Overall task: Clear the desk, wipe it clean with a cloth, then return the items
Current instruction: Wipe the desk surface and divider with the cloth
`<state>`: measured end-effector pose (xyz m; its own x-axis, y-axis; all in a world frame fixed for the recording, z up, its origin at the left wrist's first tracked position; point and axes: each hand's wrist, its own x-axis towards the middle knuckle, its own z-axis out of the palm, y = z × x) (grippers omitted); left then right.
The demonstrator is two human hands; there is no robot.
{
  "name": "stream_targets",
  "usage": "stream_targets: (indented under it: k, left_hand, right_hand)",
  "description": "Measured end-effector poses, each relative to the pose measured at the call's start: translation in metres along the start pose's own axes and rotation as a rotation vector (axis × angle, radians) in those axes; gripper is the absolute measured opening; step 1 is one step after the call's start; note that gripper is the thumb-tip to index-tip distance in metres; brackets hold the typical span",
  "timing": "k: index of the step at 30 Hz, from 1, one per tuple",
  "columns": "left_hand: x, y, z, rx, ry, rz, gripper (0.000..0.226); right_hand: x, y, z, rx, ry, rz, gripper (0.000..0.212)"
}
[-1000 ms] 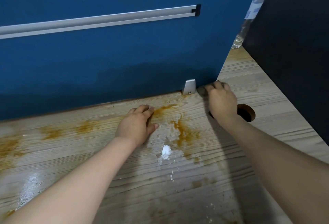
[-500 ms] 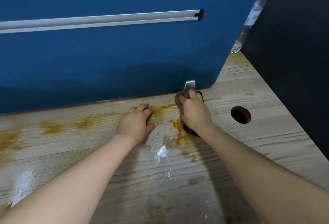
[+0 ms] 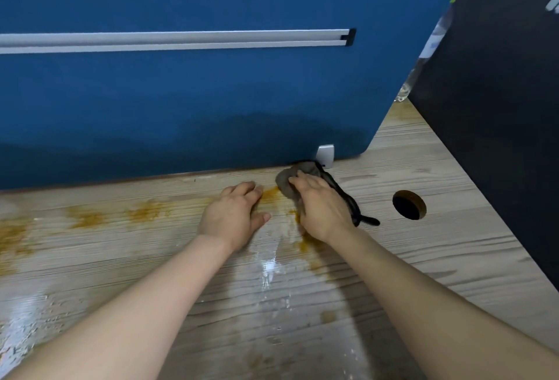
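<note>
Cloth (image 3: pixel 290 181) under the right hand (image 3: pixel 322 208), pressed flat against the worktop (image 3: pixel 453 258) near its back edge, just in front of the blue divider (image 3: pixel 211 101). Fingers lie spread over the cloth, not bunched round it. Left hand (image 3: pixel 233 213) rests open and flat beside it, bracing. Orange stains (image 3: pixel 142 212) run along the back edge toward the left, wet patches nearer the front. Best bet: firm, overlapping strokes leftward along that edge, refolding to a fresh face so nothing smears.
</note>
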<state>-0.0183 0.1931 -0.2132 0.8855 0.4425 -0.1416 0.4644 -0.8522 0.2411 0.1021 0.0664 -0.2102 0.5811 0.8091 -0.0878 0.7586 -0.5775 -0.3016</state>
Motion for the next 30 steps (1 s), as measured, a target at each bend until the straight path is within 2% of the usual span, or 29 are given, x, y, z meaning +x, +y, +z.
stream_targets:
  k: [6,10,15,19,23,26,28,30]
  left_hand:
    - [0.001,0.000,-0.001,-0.011,-0.010,-0.012,0.060]
    - [0.001,-0.005,-0.002,-0.034,-0.069,0.009,0.065]
    - [-0.023,-0.035,-0.004,-0.046,0.026,-0.053,0.059]
    - [-0.036,-0.068,-0.012,-0.003,0.033,-0.173,0.056]
    - [-0.041,-0.077,-0.015,0.010,0.013,-0.157,0.057]
    - [-0.042,-0.079,-0.016,0.028,0.020,-0.146,0.057]
    - [-0.040,-0.081,-0.018,0.037,0.018,-0.135,0.057]
    - [-0.040,-0.083,-0.018,0.051,0.016,-0.130,0.057]
  right_hand:
    - [0.014,-0.003,-0.007,0.052,-0.063,0.071,0.055]
    - [0.006,-0.007,0.002,-0.111,0.030,0.153,0.053]
    - [0.022,-0.037,0.019,-0.001,0.085,0.244,0.057]
    - [0.025,-0.057,0.028,0.027,0.035,0.152,0.058]
    - [0.013,-0.013,0.008,0.037,-0.062,0.020,0.055]
    - [0.003,0.005,0.005,0.016,-0.009,0.097,0.055]
    - [0.005,-0.016,0.015,-0.015,0.064,0.190,0.058]
    - [0.013,-0.056,0.030,-0.006,0.089,0.184,0.060]
